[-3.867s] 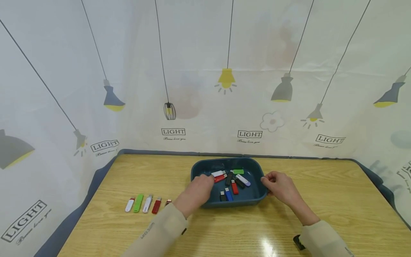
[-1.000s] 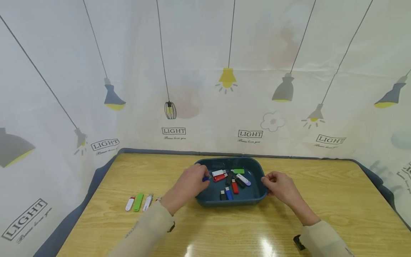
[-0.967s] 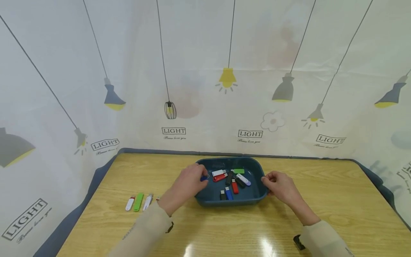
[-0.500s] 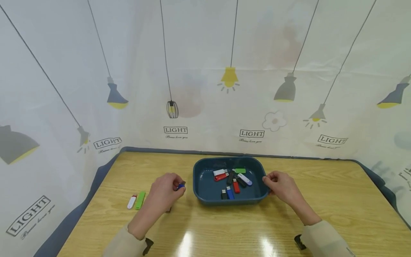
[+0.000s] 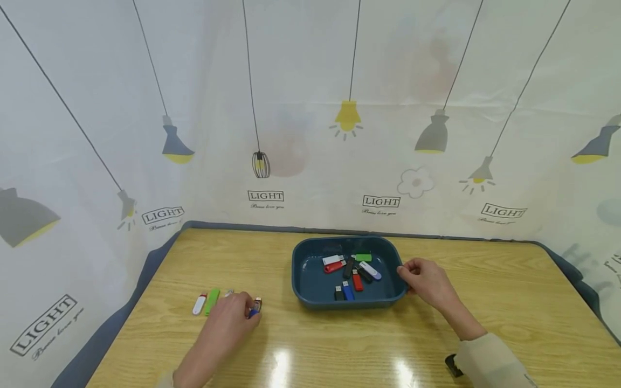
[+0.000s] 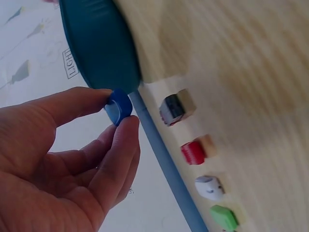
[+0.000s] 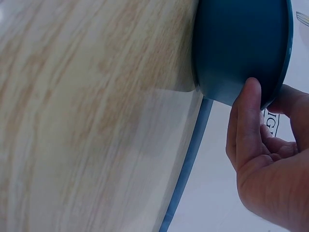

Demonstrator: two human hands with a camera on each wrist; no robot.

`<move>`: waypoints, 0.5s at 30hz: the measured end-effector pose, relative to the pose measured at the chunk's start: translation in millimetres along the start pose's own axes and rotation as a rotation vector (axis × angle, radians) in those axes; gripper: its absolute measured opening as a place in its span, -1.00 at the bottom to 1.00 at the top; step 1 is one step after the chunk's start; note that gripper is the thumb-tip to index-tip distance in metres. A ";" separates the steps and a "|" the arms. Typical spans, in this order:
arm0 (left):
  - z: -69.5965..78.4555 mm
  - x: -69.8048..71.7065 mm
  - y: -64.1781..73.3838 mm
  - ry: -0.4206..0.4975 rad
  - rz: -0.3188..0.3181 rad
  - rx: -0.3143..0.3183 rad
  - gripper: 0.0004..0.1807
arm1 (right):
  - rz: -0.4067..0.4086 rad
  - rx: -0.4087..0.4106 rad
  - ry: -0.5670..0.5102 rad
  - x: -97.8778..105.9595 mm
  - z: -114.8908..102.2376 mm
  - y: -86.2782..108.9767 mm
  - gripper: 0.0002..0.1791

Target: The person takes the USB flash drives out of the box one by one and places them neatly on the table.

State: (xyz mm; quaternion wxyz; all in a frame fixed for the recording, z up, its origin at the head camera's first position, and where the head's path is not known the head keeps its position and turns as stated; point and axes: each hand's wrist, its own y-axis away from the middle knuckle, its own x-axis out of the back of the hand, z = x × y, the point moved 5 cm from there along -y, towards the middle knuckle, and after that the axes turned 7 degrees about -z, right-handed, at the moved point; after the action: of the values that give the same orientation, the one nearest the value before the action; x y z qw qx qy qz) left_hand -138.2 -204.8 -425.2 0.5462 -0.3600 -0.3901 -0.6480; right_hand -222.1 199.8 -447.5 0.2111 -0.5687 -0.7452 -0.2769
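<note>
My left hand (image 5: 224, 326) pinches a blue USB flash drive (image 6: 119, 107) between thumb and fingers, over the right end of a row of drives on the table. In the left wrist view, a dark drive (image 6: 173, 110), a red one (image 6: 194, 152), a white one (image 6: 209, 187) and a green one (image 6: 224, 217) stand in line below it. The hand hides part of this row in the head view. My right hand (image 5: 429, 283) grips the right rim of a dark teal tray (image 5: 349, 305), thumb and fingers on either side of its wall.
Inside the tray lie several flash drives, among them a red one (image 5: 357, 281), a blue one (image 5: 347, 291) and a green one (image 5: 363, 258). A white drive with a red end (image 5: 199, 304) marks the row's left end. A printed curtain (image 5: 310, 108) hangs behind the wooden table (image 5: 339, 345).
My left hand has come out of the tray with the blue flash drive and moved left and nearer to me, over the row. My right hand has stayed at the tray's rim.
</note>
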 end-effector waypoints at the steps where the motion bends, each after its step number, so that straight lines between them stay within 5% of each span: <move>1: -1.5 -2.1 1.5 -0.006 -0.008 0.005 -0.81 | -0.001 0.001 0.000 -0.1 -0.1 0.1 -0.71; 15: -18.3 -22.5 10.5 -0.052 -0.061 0.026 -0.76 | 0.003 0.001 0.001 0.4 -0.5 0.2 -0.72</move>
State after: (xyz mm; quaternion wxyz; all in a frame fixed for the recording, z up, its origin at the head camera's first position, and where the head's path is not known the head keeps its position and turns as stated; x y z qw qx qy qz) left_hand -125.3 -212.7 -452.1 0.5206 -0.3576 -0.4235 -0.6495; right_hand -222.1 199.9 -446.9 0.2123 -0.5695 -0.7445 -0.2764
